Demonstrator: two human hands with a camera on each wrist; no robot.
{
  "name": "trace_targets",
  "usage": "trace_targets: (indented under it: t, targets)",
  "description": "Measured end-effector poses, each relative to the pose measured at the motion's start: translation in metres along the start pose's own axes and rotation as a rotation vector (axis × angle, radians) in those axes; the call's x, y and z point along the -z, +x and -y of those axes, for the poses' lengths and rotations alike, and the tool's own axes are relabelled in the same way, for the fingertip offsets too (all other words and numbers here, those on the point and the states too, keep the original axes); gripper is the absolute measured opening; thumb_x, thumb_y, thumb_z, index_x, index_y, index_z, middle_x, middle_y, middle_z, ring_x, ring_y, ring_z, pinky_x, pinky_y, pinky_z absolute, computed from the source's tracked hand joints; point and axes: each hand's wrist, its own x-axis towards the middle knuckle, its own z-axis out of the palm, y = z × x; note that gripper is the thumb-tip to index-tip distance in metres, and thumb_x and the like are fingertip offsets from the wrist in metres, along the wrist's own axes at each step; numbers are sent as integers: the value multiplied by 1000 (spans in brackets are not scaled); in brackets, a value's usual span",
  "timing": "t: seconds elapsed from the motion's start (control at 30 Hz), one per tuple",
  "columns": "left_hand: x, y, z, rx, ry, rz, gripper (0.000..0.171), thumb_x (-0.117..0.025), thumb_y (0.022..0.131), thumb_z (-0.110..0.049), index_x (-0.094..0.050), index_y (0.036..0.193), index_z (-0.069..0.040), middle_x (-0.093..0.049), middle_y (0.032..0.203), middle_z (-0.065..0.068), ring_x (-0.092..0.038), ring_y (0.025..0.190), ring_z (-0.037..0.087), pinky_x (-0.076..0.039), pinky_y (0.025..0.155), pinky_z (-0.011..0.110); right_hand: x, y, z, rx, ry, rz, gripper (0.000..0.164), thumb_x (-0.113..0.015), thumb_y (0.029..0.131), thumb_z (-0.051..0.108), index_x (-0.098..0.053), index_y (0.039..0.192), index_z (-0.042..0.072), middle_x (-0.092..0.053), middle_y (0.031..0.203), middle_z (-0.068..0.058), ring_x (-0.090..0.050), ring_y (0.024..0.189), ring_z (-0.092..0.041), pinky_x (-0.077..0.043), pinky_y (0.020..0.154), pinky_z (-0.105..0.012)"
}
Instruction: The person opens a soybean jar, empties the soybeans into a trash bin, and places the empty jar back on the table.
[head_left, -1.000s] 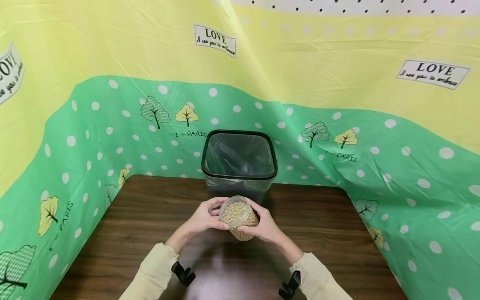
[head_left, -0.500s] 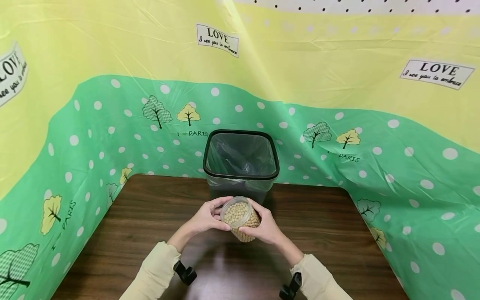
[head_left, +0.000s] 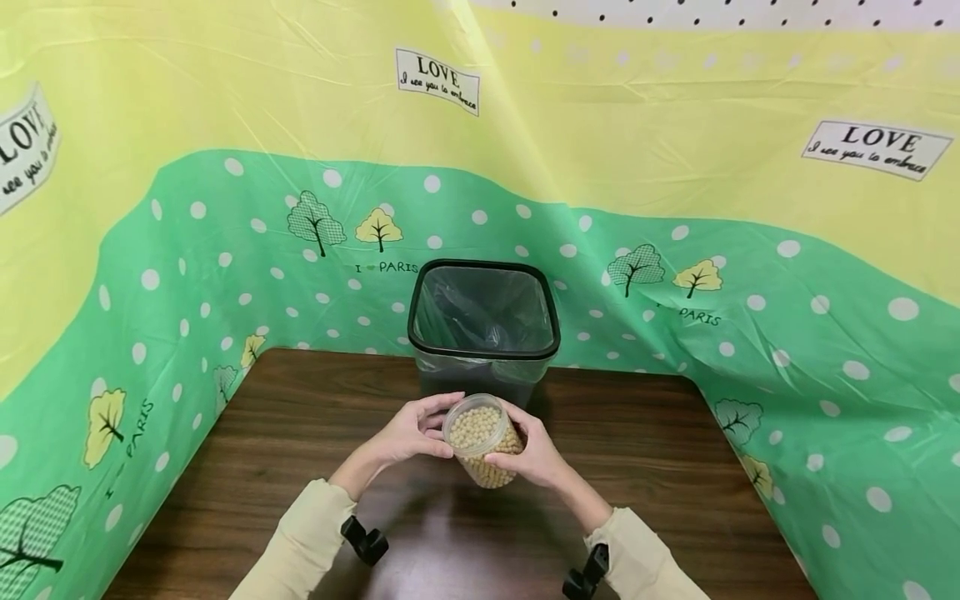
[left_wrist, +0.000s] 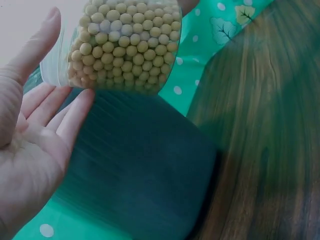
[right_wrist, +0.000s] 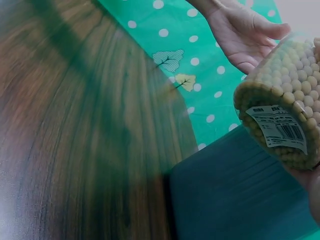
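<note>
A clear plastic jar [head_left: 491, 473] full of small round beige balls is held above the table, its mouth tilted toward the left hand. My right hand [head_left: 538, 457] grips it from the right, thumb across the near side. My left hand [head_left: 407, 431] is at the jar's left by the rim. In the left wrist view its fingers [left_wrist: 77, 112] lie fairly straight under the jar's mouth end, and its thumb stands apart from them. The right wrist view shows a white barcode label [right_wrist: 279, 129] on the jar's base; most of the right hand is cut off there.
Just behind the jar stands a dark bin [head_left: 487, 353] with a black rim and a clear plastic liner. It rests on the brown wood-grain table [head_left: 300, 417]. A green and yellow printed cloth [head_left: 225, 217] surrounds the table at the back and sides.
My left thumb has drawn slightly away from the jar's rim. The jar has shifted a little right and down in the head view, still in the right hand.
</note>
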Motion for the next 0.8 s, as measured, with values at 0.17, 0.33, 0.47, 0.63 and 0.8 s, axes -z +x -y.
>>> trace_targets:
  t: [0.17,0.33,0.47,0.63,0.8]
  targets:
    - [-8,-3,0,-24,7,-72,82,-78,71,-10,-30,132,17,-35,132,34,-58,101,14,-52,76,29,-2,1,16,15,-66,-27,71,-74,65,-4,-42,127,-11,-55,115,-26,-55,99,-19,-44,84,-21]
    - [-11,-5,-1,-33,30,-120,78,-77,72,-13,-34,131,15,-41,131,28,-57,103,11,-51,78,29,-2,-1,7,64,-69,-74,73,-77,65,1,-43,129,-7,-55,116,-23,-55,102,-17,-44,85,-21]
    - [-7,-7,-1,-47,-2,-69,74,-76,74,-16,-36,128,17,-51,126,15,-55,105,10,-51,78,27,0,-4,-7,49,81,-5,68,-75,70,8,-44,129,-3,-56,113,-21,-56,98,-12,-46,83,-25]
    - [-12,-8,0,-91,-11,-110,75,-77,72,-16,-37,126,19,-56,120,0,-55,104,10,-51,78,27,-1,-5,-13,35,69,-4,69,-75,71,10,-43,131,0,-55,116,-19,-55,100,-14,-46,84,-25]
    - [-20,-6,0,-85,34,-232,70,-76,73,-10,-40,127,15,-55,123,8,-54,106,9,-48,84,29,1,-4,-12,47,-6,-95,72,-77,69,8,-42,132,-2,-55,117,-20,-54,101,-12,-45,85,-22]
